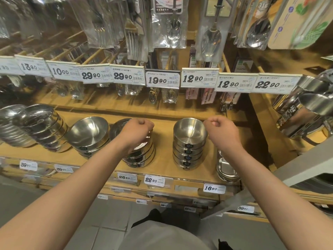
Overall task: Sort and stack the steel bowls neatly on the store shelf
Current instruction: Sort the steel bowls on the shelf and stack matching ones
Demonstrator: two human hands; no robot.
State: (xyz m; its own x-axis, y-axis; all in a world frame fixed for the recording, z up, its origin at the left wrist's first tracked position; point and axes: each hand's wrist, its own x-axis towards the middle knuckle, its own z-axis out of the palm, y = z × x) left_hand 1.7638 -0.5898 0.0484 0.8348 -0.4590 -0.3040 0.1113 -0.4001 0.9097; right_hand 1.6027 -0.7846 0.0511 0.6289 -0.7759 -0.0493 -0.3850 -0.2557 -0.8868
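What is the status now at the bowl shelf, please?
Left hand fisted over middle bowl stack, grip hidden. Right hand closed beside right bowl stack, holding nothing visible. Nothing blocks.

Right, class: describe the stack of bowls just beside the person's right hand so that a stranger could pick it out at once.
Find the wooden shelf below the row of hanging price tags. Of the bowl stacks along it, take the one just left of the right hand, above the 22.90 label. It is the narrowest stack, standing straight, each bowl with a small dark sticker facing out, and flat steel trays to its right.
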